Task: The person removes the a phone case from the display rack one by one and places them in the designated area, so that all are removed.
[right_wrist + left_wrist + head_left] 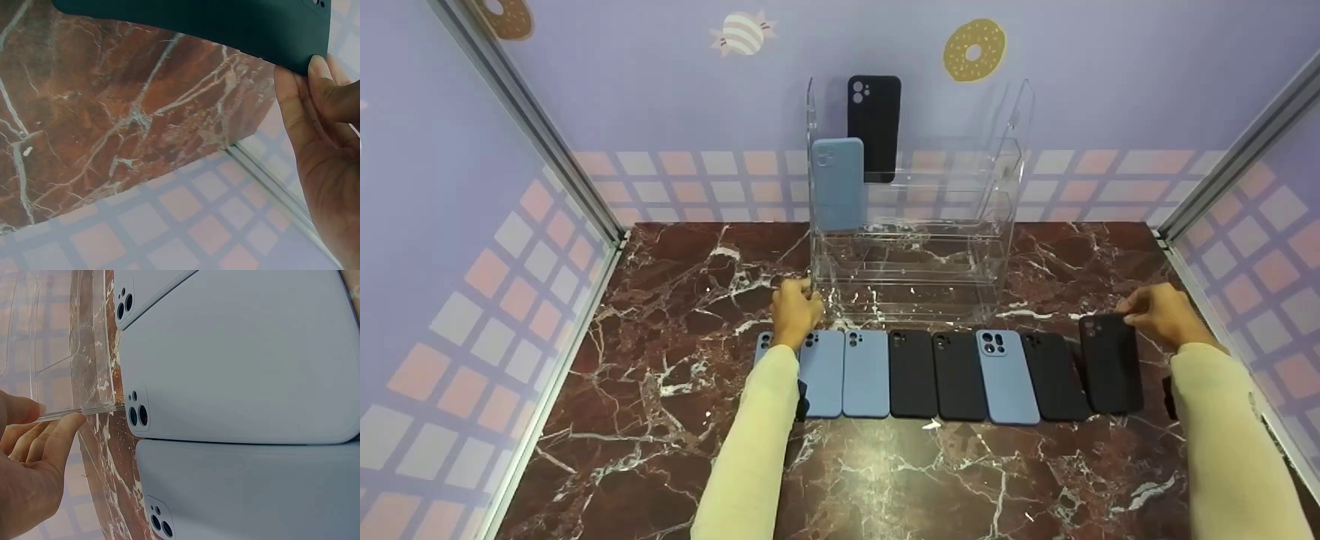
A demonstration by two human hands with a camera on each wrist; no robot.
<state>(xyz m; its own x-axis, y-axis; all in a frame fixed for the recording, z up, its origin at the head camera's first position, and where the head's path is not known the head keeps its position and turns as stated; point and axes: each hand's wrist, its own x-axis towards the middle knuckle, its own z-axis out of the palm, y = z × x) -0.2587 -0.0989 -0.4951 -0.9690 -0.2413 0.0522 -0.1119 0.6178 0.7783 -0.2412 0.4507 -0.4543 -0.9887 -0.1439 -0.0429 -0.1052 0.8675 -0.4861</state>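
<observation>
My right hand point(1166, 311) pinches the top right corner of a black phone case point(1112, 367) at the right end of a row; its upper end is tipped up. In the right wrist view, thumb and fingers grip that case point(225, 28) by its edge. My left hand point(795, 311) holds the front left edge of a clear acrylic display stand point(915, 292). The left wrist view shows the thumb above and fingers below the stand's thin side panel point(62, 415). On the stand's upper tiers lean a black case point(877, 124) and, lower, a light blue case point(838, 184).
Several light blue and black cases lie side by side before the stand, among them a blue case point(1009, 379) with a larger camera cutout. My left forearm partly covers the leftmost blue case point(763, 343). Printed walls point(675, 90) enclose the marbled tabletop point(660, 435).
</observation>
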